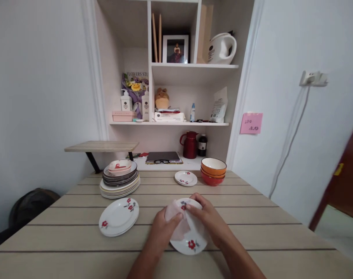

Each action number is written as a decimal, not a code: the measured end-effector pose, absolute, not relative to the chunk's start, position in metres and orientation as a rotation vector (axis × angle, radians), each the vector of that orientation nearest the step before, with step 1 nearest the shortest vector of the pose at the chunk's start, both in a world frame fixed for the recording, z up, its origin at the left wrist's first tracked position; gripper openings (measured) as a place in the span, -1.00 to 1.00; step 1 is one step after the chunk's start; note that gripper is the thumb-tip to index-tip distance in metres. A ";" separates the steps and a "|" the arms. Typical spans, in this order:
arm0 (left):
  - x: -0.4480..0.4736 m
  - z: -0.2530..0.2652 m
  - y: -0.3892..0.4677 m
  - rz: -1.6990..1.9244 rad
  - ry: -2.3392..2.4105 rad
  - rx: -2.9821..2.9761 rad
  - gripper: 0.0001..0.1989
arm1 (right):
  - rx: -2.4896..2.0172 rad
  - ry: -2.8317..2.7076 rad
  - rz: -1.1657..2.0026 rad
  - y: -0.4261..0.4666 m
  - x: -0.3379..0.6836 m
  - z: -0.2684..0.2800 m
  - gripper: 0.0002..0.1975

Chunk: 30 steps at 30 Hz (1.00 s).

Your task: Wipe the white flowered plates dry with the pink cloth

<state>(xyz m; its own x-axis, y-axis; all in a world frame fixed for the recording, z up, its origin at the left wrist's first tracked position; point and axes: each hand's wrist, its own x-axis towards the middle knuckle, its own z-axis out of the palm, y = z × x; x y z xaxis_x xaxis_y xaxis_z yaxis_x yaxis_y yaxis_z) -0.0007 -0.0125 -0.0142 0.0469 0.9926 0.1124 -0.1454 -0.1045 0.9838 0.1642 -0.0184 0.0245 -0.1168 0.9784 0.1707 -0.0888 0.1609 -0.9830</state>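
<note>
In front of me a white plate with red flowers [197, 228] is held up off the far stacks, near the table's front. My right hand [209, 215] grips its right and far rim, thumb lying on the upper face. My left hand [164, 228] is closed on a thin white tissue [180, 229], which lies against the plate's left side. Whether the plate's underside touches the table is hidden. To the left rest a couple of flowered plates [118, 217], stacked. Beyond my hands sits a small stack of flowered saucers [186, 178].
At the back left stands a tall stack of plates [120, 186] topped by a small dish [120, 166]. Stacked bowls [213, 172] are at the back right. Behind them are a red jug [190, 145], a laptop [163, 157] and shelves [170, 124]. A raised board [101, 146] overhangs the left corner.
</note>
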 end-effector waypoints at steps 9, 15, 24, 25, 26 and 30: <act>-0.002 -0.008 -0.017 1.337 0.953 1.142 -0.50 | -0.932 -1.172 1.278 -0.018 0.150 0.016 -0.72; 0.000 -0.022 -0.004 1.334 1.035 0.940 -0.32 | -0.821 -0.877 1.346 -0.014 0.141 0.010 -0.69; 0.004 -0.032 -0.001 1.384 0.975 0.907 -0.31 | -0.812 -0.692 1.356 -0.011 0.140 0.008 -0.57; 0.004 -0.031 -0.001 1.402 0.989 0.901 -0.33 | -0.816 -0.695 1.372 -0.011 0.141 0.009 -0.55; 0.003 -0.029 -0.002 1.418 1.005 0.898 -0.35 | -0.819 -0.709 1.394 -0.011 0.142 0.010 -0.54; 0.001 -0.019 -0.007 1.438 1.059 0.961 -0.44 | -0.856 -0.935 1.396 -0.012 0.152 0.017 -0.63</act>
<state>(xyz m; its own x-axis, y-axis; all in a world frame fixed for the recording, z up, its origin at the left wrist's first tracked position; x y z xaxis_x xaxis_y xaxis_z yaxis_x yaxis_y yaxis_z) 0.0014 -0.0067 -0.0187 -0.1179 0.9929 0.0157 -0.2796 -0.0484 0.9589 0.1517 -0.0121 0.0167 -0.0395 0.9987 0.0317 -0.4092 0.0127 -0.9123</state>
